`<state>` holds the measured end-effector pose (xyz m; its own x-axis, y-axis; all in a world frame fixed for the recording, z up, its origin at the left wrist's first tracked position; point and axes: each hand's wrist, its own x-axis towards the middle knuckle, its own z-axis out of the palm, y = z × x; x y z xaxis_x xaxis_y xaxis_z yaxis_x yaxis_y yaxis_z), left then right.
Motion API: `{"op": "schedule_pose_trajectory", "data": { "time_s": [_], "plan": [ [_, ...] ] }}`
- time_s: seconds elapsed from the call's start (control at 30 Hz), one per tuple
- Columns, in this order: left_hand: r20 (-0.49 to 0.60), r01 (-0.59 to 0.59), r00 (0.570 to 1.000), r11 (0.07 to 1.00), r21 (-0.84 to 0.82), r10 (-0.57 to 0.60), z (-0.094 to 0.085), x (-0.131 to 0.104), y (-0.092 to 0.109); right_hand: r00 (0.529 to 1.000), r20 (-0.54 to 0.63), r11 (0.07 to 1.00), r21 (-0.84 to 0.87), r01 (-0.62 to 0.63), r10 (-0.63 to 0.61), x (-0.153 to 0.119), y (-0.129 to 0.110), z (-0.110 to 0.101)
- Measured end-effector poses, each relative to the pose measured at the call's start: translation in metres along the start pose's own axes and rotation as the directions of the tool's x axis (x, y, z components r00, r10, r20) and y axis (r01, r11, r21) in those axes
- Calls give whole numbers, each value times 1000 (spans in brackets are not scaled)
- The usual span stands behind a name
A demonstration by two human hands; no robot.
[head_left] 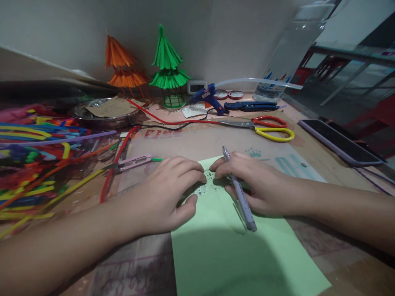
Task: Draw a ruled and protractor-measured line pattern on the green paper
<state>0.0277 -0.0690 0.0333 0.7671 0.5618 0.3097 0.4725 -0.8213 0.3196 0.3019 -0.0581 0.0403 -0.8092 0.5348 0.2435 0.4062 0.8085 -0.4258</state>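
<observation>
A light green sheet of paper (pixel 228 255) lies in front of me. On its far part is a clear drawing template with protractor-like lines (pixel 211 183), its ends hidden under my fingers. My left hand (pixel 173 193) rests over the template's left end, fingers bent and thumb apart, grasping nothing. My right hand (pixel 259 181) touches the right end with its fingertips. A grey-purple pen (pixel 242 197) is tucked in that hand, slanting across the fingers.
Left lies a heap of coloured pipe cleaners (pixel 31 164) and a pink craft knife (pixel 135 161). Behind are scissors (pixel 271 128), a blue glue gun (pixel 210 98), a metal dish (pixel 101 119), orange (pixel 123 65) and green (pixel 168 61) pipe-cleaner towers. Right: a phone (pixel 339 139) and bottle (pixel 286 53).
</observation>
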Motion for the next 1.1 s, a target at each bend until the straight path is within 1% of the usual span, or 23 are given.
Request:
{"op": "schedule_pose_trajectory", "data": {
  "time_s": [0.33, 0.57, 0.9, 1.1],
  "plan": [
    [-2, 13, 1000, 1000, -9, -13, -1, -1, 0, 1000, 0, 1000, -3, -18, 18, 1, 0, -1],
    [1, 17, 1000, 1000, -8, -17, -1, 0, 1, 999, -46, 999, -40, -6, 4, 2, 1, -1],
    [4, 19, 1000, 1000, -6, -19, -1, -1, 0, 999, -13, 999, -37, -33, 33, 1, 1, -2],
    [8, 29, 1000, 1000, -8, -29, -1, -1, 0, 1000, -18, 999, -39, -25, 25, 2, 1, -2]
  ]
}}
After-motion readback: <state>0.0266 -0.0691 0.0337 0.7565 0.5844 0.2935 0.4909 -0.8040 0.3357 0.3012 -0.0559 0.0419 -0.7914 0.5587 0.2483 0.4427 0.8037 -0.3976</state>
